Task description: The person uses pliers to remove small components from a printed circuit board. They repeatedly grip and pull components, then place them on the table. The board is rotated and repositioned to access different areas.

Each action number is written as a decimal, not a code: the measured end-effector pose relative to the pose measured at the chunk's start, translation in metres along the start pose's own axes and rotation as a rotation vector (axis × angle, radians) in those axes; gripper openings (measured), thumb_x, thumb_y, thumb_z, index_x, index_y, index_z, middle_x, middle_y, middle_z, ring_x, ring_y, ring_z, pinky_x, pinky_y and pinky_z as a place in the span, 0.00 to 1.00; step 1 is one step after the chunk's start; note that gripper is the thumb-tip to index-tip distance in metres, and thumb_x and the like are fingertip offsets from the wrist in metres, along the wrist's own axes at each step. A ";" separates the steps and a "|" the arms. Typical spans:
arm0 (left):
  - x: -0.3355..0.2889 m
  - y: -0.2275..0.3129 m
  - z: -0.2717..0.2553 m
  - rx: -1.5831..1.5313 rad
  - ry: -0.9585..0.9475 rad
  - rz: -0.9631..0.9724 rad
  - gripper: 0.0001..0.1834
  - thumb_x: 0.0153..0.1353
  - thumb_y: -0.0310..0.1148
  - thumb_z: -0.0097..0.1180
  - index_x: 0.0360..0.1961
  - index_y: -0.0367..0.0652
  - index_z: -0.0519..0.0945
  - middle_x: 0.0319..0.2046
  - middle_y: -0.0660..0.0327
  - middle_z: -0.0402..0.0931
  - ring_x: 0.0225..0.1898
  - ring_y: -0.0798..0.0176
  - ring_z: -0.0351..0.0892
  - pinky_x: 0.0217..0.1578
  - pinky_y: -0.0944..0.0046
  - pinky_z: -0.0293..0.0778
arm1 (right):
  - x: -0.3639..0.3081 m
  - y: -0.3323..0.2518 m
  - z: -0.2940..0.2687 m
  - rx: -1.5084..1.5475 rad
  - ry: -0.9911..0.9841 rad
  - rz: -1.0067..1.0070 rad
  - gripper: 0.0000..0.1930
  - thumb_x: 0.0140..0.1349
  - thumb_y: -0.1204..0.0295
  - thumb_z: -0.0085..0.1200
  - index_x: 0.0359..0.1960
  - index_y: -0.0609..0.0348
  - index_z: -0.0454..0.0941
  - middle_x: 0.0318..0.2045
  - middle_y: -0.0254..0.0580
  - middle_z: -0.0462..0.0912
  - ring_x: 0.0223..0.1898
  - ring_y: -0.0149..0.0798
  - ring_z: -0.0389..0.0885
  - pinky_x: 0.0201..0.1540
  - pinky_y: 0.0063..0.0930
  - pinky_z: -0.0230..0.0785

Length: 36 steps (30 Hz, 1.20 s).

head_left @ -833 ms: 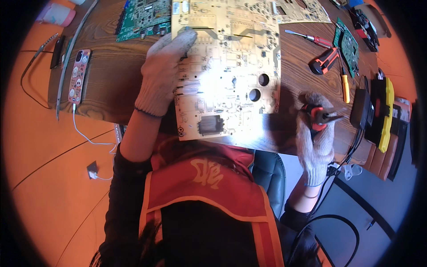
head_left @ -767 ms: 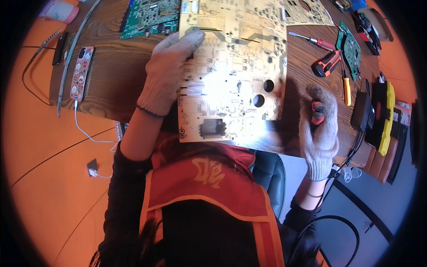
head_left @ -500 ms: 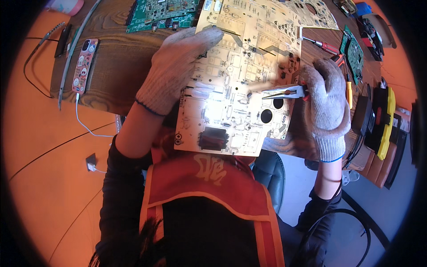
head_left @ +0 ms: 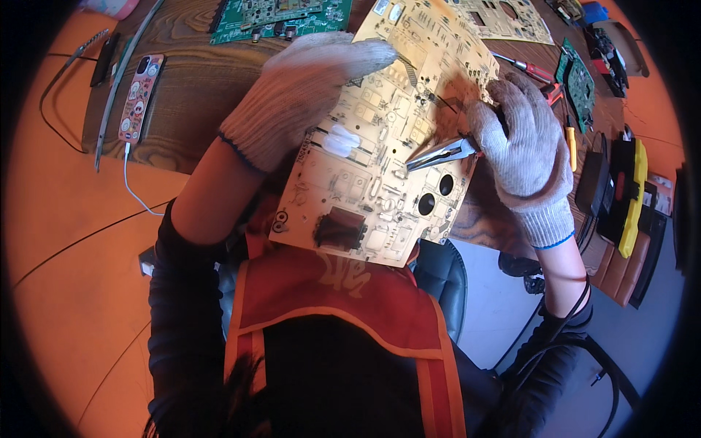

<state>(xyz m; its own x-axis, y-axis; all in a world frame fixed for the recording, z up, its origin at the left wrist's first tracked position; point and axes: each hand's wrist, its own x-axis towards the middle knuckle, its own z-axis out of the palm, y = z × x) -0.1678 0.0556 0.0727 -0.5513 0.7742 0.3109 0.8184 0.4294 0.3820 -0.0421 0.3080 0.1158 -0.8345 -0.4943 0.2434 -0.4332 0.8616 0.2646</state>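
Observation:
A large yellowish circuit board (head_left: 372,157) is held up, tilted, over the near edge of the table. My left hand (head_left: 310,87), in a pale knitted glove, grips its left edge, thumb lying across the printed face and fingers hidden behind. In my right hand (head_left: 522,142), gloved alike, is a pair of long-nose pliers (head_left: 442,154) with the handles mostly covered by the fingers. The jaws reach left over the board, and their tips meet its face near a small part just above two round black holes. Whether they pinch that part, I cannot tell.
Green circuit boards (head_left: 281,18) lie at the far left, and another green board (head_left: 577,84) at the right. A second yellowish board (head_left: 504,20), a red-handled screwdriver (head_left: 533,71) and a yellow-handled tool (head_left: 571,148) lie beyond my right hand. A phone (head_left: 140,98) on a charging cable rests left.
The board has turned clockwise, its lower end swinging left. The pliers have moved left and down, their jaws now closer together at the board's face. Bright glare on the board has faded.

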 end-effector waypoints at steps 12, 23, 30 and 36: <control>0.004 0.014 -0.008 -0.122 -0.054 -0.023 0.15 0.66 0.34 0.50 0.50 0.40 0.80 0.45 0.52 0.80 0.46 0.56 0.80 0.50 0.62 0.74 | -0.005 -0.017 -0.022 -0.146 -0.039 0.056 0.19 0.46 0.67 0.59 0.42 0.42 0.74 0.44 0.40 0.75 0.50 0.46 0.77 0.37 0.36 0.74; 0.020 0.023 -0.046 0.231 -0.005 0.170 0.20 0.64 0.29 0.46 0.57 0.52 0.78 0.51 0.56 0.78 0.54 0.53 0.75 0.56 0.62 0.71 | 0.007 -0.018 -0.044 -0.153 0.011 -0.106 0.15 0.46 0.70 0.56 0.39 0.53 0.73 0.30 0.42 0.71 0.34 0.45 0.76 0.46 0.46 0.73; 0.045 0.025 -0.056 -0.367 0.175 0.142 0.17 0.68 0.39 0.45 0.37 0.37 0.82 0.31 0.51 0.80 0.34 0.57 0.79 0.36 0.59 0.74 | 0.017 -0.025 -0.049 -0.379 0.038 -0.084 0.16 0.46 0.65 0.57 0.38 0.52 0.71 0.29 0.39 0.71 0.31 0.42 0.74 0.34 0.42 0.72; 0.059 0.027 -0.062 0.147 -0.083 -0.167 0.17 0.67 0.39 0.45 0.32 0.39 0.82 0.24 0.52 0.79 0.27 0.53 0.79 0.30 0.56 0.74 | 0.031 -0.037 -0.056 -0.208 -0.508 0.183 0.11 0.52 0.67 0.56 0.37 0.53 0.73 0.30 0.46 0.78 0.32 0.49 0.82 0.26 0.44 0.72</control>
<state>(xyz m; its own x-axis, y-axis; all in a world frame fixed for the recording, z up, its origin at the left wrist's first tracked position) -0.1885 0.0837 0.1552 -0.6710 0.7196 0.1789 0.7349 0.6134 0.2891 -0.0322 0.2542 0.1657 -0.9705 -0.1780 -0.1629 -0.2336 0.8617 0.4505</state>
